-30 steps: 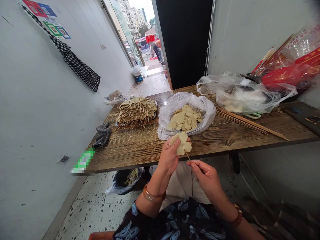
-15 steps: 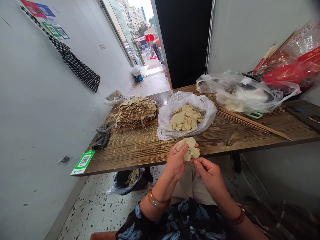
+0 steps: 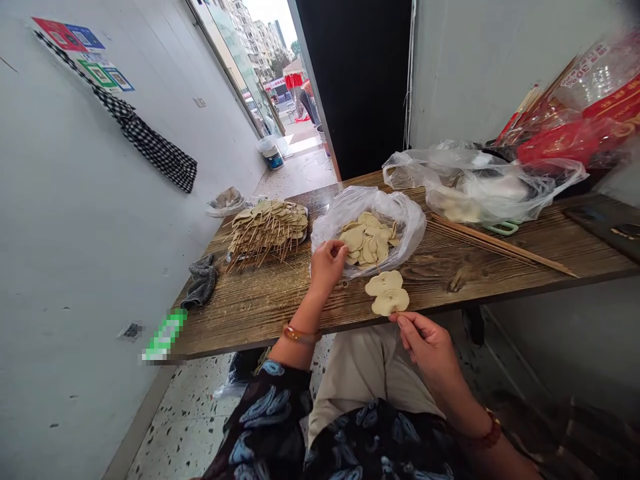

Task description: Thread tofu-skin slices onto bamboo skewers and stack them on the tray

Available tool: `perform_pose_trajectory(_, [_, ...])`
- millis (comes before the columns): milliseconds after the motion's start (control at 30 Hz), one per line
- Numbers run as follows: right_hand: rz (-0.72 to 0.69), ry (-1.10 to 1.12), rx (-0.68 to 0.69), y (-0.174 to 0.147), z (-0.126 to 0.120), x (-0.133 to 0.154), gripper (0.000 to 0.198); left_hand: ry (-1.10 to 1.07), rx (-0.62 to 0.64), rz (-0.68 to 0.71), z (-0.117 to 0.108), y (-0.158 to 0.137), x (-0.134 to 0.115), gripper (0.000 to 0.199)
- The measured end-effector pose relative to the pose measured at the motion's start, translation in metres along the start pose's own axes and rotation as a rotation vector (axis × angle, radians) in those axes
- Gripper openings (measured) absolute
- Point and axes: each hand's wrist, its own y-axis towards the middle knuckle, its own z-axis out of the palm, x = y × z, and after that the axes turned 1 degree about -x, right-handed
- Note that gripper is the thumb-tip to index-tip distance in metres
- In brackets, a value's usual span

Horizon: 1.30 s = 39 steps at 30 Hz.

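Pinched at their near end, two pale, lobed skewered slices (image 3: 390,303) extend just beyond the fingertips of the right hand (image 3: 426,339), while the left hand (image 3: 326,265), fingers narrowed, meets the bagged slices (image 3: 369,240), grip unclear.

Worktop (image 3: 240,317): dark brown, wood-grained, pale crumbs (image 3: 267,283) scattered at left. It carries, left to right: a crumpled dark grey cloth (image 3: 201,280); a heap of skewered flat beige slices (image 3: 270,227); an open translucent white plastic bag (image 3: 327,212) containing loose beige slices (image 3: 367,239); thin brown wooden sticks (image 3: 500,247), beside a clear plastic carrier bag (image 3: 505,187).
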Motion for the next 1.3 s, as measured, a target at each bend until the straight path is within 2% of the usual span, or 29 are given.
perform_pose_trajectory(100, [-0.007,0.001,-0.004,0.001,-0.002,-0.001,0.037,0.336,0.025,0.059,0.006,0.018,0.002,0.015])
perform_pose_trajectory(233, [-0.019,0.010,0.012,0.002,-0.006,-0.002,0.035,0.548,0.045,0.034,0.016,0.027,0.000,0.020])
perform_pose_trajectory(400, [-0.017,0.010,0.013,0.004,-0.009,-0.001,0.035,0.542,0.057,0.029,0.024,0.030,-0.002,0.013])
perform_pose_trajectory(533, [-0.024,0.001,0.013,0.005,-0.011,0.001,0.035,0.495,0.008,0.105,0.027,0.027,-0.005,0.009])
perform_pose_trajectory(600, [-0.033,-0.005,0.010,0.005,-0.013,0.002,0.035,0.392,-0.006,0.141,0.027,0.024,-0.007,0.013])
perform_pose_trajectory(667, [-0.038,-0.010,0.012,0.004,-0.016,0.003,0.035,0.172,0.008,0.095,0.025,0.021,-0.008,0.015])
perform_pose_trajectory(800, [-0.036,-0.035,0.040,0.000,-0.019,0.007,0.035,-0.448,0.073,-0.169,0.014,0.008,-0.013,0.026])
perform_pose_trajectory(900, [-0.059,-0.077,0.073,-0.003,-0.018,0.008,0.033,-0.721,0.129,-0.317,0.002,-0.005,-0.018,0.036])
perform_pose_trajectory(1067, [-0.096,-0.165,0.127,-0.008,-0.014,0.008,0.031,-0.831,0.152,-0.398,-0.011,-0.024,-0.027,0.040])
perform_pose_trajectory(1300, [-0.128,-0.220,0.164,-0.014,-0.012,0.007,0.033,-0.878,0.110,-0.346,-0.022,-0.034,-0.036,0.032])
